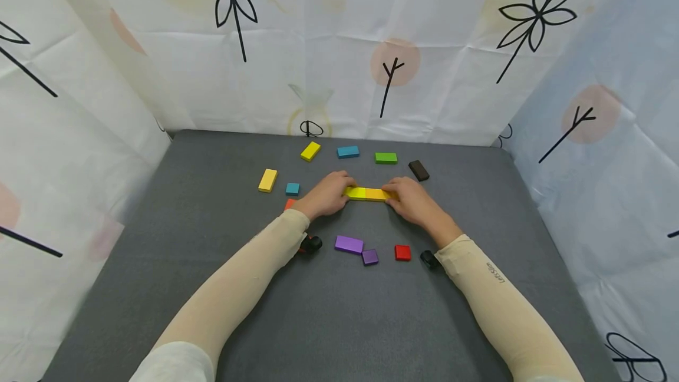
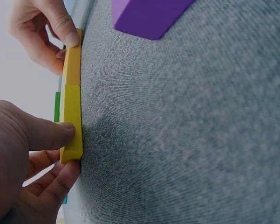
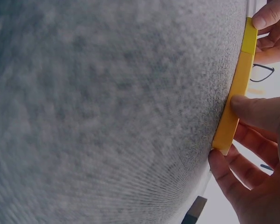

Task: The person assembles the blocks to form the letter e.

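Two flat blocks, a bright yellow block [image 1: 356,193] and an orange-yellow block [image 1: 374,194], lie end to end on the grey table in a straight row. My left hand [image 1: 326,194] pinches the yellow block at its outer end, the thumb [image 2: 64,134] on the near side and fingers behind and at the end. At the opposite end, my right hand [image 1: 416,202] holds the orange-yellow block the same way, its thumb [image 3: 249,109] on the near face. The two blocks meet end against end between the hands.
Behind the hands lie another yellow block [image 1: 310,151], a blue block [image 1: 348,152], a green block [image 1: 386,158] and a dark brown block [image 1: 418,170]. Nearer are a purple block [image 1: 348,244], a small purple block [image 1: 370,257] and a red block [image 1: 402,253]. More blocks lie at left.
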Available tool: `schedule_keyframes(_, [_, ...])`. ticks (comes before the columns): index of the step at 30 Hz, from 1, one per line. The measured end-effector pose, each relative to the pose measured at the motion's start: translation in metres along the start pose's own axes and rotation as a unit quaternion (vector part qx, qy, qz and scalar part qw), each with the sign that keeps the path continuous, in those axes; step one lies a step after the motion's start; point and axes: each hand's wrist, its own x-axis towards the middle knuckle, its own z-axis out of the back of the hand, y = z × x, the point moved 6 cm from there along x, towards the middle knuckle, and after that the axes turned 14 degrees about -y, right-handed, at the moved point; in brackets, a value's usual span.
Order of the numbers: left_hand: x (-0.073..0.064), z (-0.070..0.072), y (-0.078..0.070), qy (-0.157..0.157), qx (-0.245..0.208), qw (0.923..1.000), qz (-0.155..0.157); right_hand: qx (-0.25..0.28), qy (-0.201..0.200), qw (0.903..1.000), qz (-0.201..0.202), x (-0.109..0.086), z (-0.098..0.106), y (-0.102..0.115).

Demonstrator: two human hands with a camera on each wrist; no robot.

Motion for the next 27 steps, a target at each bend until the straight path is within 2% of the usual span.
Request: schedule_keyframes(27, [-0.0021,0.001,0.0017,0.0,-0.002,1.0,0.006,0.006,0.001,1.0,-0.002,0.0012,-0.0023,0.0011])
